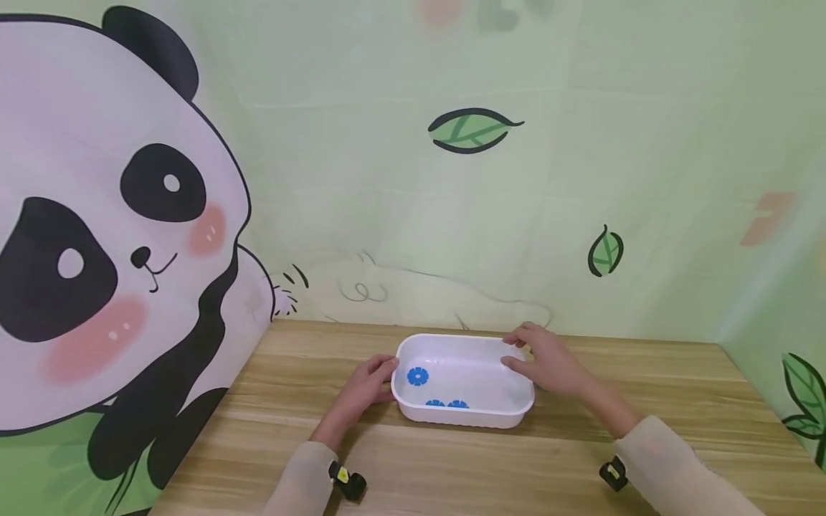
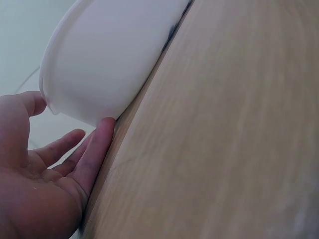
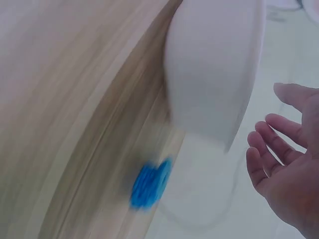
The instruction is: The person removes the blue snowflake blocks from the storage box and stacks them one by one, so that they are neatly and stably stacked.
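A white plastic tray (image 1: 464,416) with rounded corners rests on the wooden table. Inside lie three blue snowflake building discs: one whole disc (image 1: 417,376) on the left and two partly hidden by the near wall. My left hand (image 1: 366,387) touches the tray's left end, its thumb at the rim and a fingertip near the base, the fingers fairly straight. Over the right end hovers my right hand (image 1: 548,358), fingers loosely bent and holding nothing. In the right wrist view it stands apart from the tray. Another blue snowflake disc (image 3: 151,184), blurred, is on the table beside the tray's right end.
Behind the tray, the wooden table (image 1: 452,473) meets a pale green backdrop (image 1: 361,179) printed with leaves. A large printed panda (image 1: 84,251) covers the left panel. Small black devices sit on both wrists.
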`<state>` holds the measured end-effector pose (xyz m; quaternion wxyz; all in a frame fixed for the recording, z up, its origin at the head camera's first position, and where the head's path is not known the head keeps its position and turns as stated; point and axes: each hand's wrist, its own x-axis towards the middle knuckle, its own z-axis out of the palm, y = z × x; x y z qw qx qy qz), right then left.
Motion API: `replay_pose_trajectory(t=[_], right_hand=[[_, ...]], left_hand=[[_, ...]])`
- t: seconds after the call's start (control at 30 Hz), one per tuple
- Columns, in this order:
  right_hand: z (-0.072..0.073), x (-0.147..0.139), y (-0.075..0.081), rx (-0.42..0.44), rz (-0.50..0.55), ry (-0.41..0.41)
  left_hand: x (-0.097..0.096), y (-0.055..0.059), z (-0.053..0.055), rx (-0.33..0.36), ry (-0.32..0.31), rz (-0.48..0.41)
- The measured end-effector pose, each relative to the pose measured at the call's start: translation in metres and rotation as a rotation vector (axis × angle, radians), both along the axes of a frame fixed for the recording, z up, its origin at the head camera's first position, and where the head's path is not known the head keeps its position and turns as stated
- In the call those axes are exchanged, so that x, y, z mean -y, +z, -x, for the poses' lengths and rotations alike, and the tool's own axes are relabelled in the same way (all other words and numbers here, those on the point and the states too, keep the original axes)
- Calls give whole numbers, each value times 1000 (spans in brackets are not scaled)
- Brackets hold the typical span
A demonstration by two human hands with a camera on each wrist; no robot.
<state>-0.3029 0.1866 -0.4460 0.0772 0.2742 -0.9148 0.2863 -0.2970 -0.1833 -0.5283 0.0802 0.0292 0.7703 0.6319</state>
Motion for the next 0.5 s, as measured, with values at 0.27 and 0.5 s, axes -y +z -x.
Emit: replay_pose_trajectory(t=[0.27, 0.5], right_hand=[[-1, 66, 2, 46, 28, 86], [12, 106, -12, 132, 46, 113]], left_hand=[[1, 4, -3, 3, 6, 8], [-1, 8, -5, -8, -15, -5]])
